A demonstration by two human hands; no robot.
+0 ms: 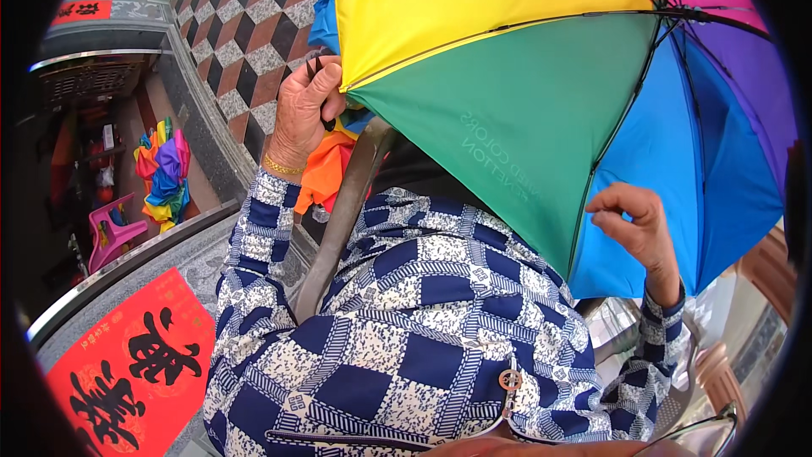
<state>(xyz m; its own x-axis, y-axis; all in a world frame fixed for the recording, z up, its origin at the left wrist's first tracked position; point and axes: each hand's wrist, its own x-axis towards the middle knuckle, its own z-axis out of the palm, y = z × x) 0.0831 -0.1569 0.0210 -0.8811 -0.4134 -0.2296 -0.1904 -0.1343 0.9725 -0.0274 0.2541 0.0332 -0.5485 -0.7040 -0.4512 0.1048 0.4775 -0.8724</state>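
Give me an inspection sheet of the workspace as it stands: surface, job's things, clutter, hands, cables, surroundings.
Surface: grey stone ledge with a metal rail, lower left.
Job's things: open rainbow umbrella, canopy spread over the hands.
Clutter: folded rainbow umbrella and pink plastic stool on the floor at left.
Hands: left hand pinches the canopy edge at a rib tip; right hand is beside the blue panel, fingers curled, contact unclear.
Cables: nothing seen.
Surroundings: checkered tile floor; red paper sign with black characters.

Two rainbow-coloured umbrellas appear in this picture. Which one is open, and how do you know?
The rainbow umbrella the left hand grips is open, panels spread on ribs. The other umbrella lies furled on the floor at left.
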